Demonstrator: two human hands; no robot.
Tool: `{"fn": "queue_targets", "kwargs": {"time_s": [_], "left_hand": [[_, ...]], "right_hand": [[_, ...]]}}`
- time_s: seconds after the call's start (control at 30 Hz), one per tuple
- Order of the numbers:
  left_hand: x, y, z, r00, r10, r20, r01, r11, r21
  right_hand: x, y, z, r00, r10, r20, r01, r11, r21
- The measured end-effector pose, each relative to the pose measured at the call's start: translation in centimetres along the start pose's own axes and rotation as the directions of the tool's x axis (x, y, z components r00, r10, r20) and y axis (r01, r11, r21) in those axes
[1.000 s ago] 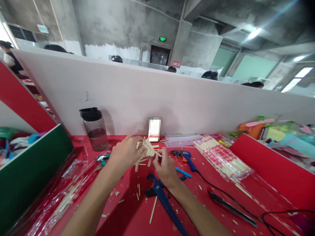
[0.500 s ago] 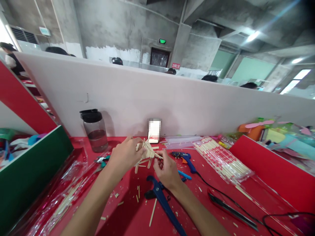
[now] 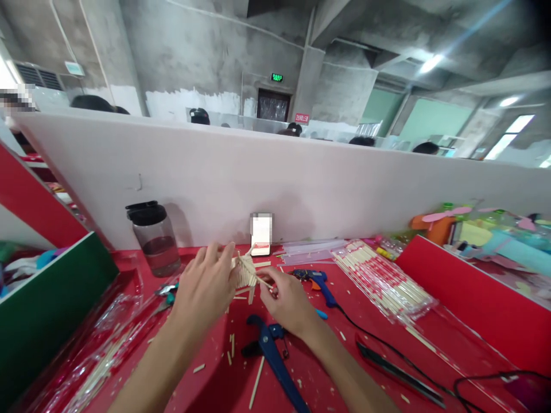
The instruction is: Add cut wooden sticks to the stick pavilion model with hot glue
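Observation:
A small structure of pale wooden sticks (image 3: pixel 246 271) is held up over the red table, between my two hands. My left hand (image 3: pixel 209 281) grips its left side, fingers curled round it and partly hiding it. On the other side my right hand (image 3: pixel 284 298) pinches a thin stick end at the structure's right edge. Blue pipe cutters (image 3: pixel 271 347) lie open just below my right hand. To the right of that hand rests a blue glue gun (image 3: pixel 316 281) with its black cord. A lit phone (image 3: pixel 261 235) leans against the white partition behind the sticks.
A dark-lidded water bottle (image 3: pixel 155 238) stands at the left, near pliers (image 3: pixel 167 295) and plastic wrapping (image 3: pixel 116 310). Bagged sticks (image 3: pixel 383 275) and a black utility knife (image 3: pixel 398 370) lie at the right. A green board (image 3: pixel 55 321) and a red board (image 3: pixel 469 304) flank the table.
The view has tilted and shifted slightly. My left hand has turned so its back covers more of the stick structure. My right hand still pinches at the right edge.

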State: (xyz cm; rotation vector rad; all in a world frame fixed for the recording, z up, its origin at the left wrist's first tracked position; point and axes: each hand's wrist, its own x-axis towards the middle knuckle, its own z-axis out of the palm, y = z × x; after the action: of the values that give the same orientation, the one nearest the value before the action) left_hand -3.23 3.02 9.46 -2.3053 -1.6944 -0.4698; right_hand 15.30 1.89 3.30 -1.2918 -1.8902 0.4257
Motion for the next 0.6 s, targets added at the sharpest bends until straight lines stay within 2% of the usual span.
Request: {"fn": "queue_targets", "kwargs": {"time_s": [0.1,0.23,0.47,0.6], "left_hand": [[-0.8,0.6,0.0,0.98,0.167,-0.107,-0.162,0.985,0.058],[-1.7,1.7,0.7,0.94,0.338,-0.055,-0.335,0.941,0.05],[-2.2,2.9,1.5,0.947,0.32,-0.016,-0.32,0.947,-0.007],[-2.4,3.3,2.1,0.956,0.293,-0.022,-0.291,0.955,0.055]], "right_hand": [[0.2,-0.4,-1.0,0.997,0.01,0.073,-0.013,0.999,0.038],[0.2,-0.5,-1.7,0.992,-0.009,0.126,-0.007,0.992,0.124],[0.4,-0.8,-2.1,0.992,-0.026,0.12,0.008,0.989,0.149],[0.4,-1.0,-2.2,0.992,-0.034,0.12,0.016,0.99,0.142]]}}
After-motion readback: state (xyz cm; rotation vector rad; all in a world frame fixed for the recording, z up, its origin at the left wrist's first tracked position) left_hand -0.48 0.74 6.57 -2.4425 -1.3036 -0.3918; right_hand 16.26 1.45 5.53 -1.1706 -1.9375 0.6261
